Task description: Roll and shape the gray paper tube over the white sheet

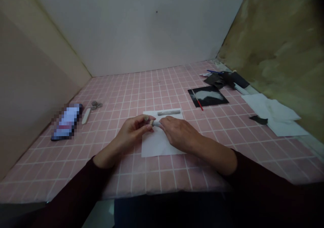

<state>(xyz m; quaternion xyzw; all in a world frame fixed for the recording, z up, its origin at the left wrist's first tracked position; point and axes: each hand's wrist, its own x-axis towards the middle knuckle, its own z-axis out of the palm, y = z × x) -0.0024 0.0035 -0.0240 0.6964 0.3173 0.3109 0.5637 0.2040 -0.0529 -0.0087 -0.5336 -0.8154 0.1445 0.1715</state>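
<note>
A pink tablecloth (111,93) with a white grid spreads beneath both hands. The forearms, in dark sleeves (260,175), angle inward and meet in front of the body; the right one reaches in palm-down. The right hand (181,131) is curled, its fingers closed over one end of a slim rod (157,123); the left hand (133,128) pinches the other end between thumb and bent fingers. Well right of the hands lie loose white papers (280,126). Directly under the hands is a smooth white sheet (153,143). Beyond the right hand, a black sheet (221,99) carries a pale, powdery smear. Left of the left hand sits a flat smartphone (66,121). Just beyond the fingers lies a grey, streaked cylindrical stick (169,112). A thin red-ended stick (199,105) crosses the black sheet. The gripped rod, whitish grey with a tan band, is held between the hands above the white sheet.
</note>
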